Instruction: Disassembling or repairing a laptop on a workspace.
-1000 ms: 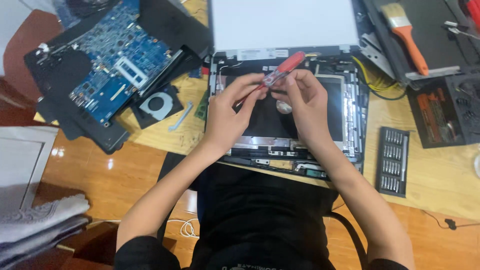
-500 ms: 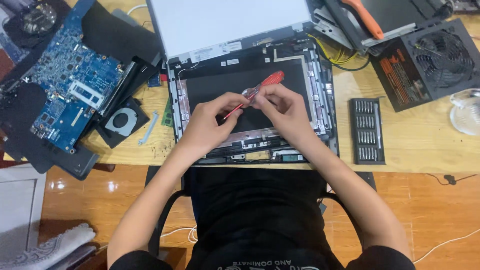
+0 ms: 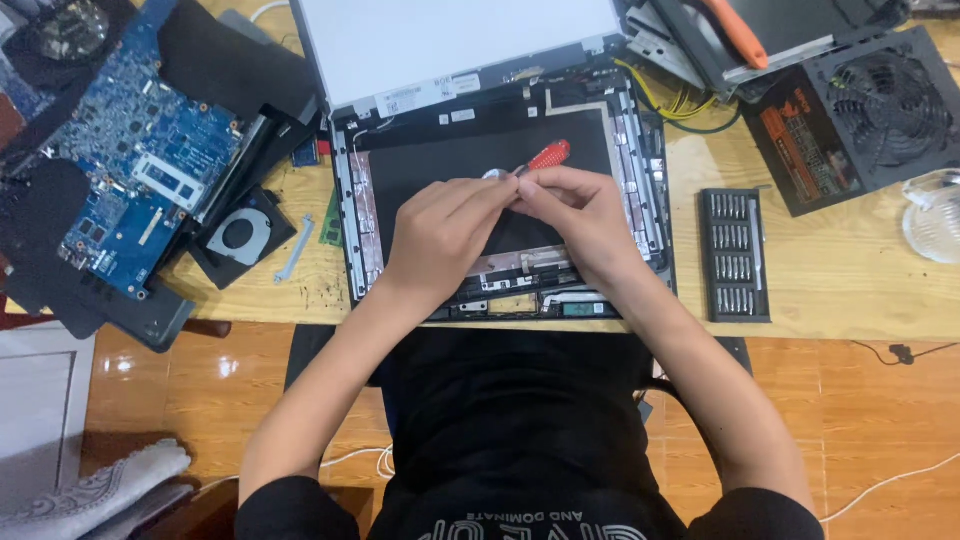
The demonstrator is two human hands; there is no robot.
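Note:
An opened black laptop base (image 3: 640,180) lies on the wooden table, its light grey lid (image 3: 450,45) tilted back beyond it. Over the middle of the base my right hand (image 3: 578,215) grips a red-handled screwdriver (image 3: 545,157). My left hand (image 3: 440,232) sits just left of it, fingertips touching the screwdriver's shaft near a small round silver part (image 3: 495,174). What the tip rests on is hidden by my fingers.
A blue circuit board (image 3: 125,170) and a black fan (image 3: 238,238) lie at the left. A black bit set (image 3: 735,255) sits right of the laptop. A power supply (image 3: 860,115) with yellow wires (image 3: 680,105) stands at the back right, a brush (image 3: 738,32) beyond it, a glass dish (image 3: 935,215) at the right edge.
The view has shifted, so the laptop sits a little lower and more central. My hands have stayed together on the screwdriver, which now stands steeper, showing less of its red handle.

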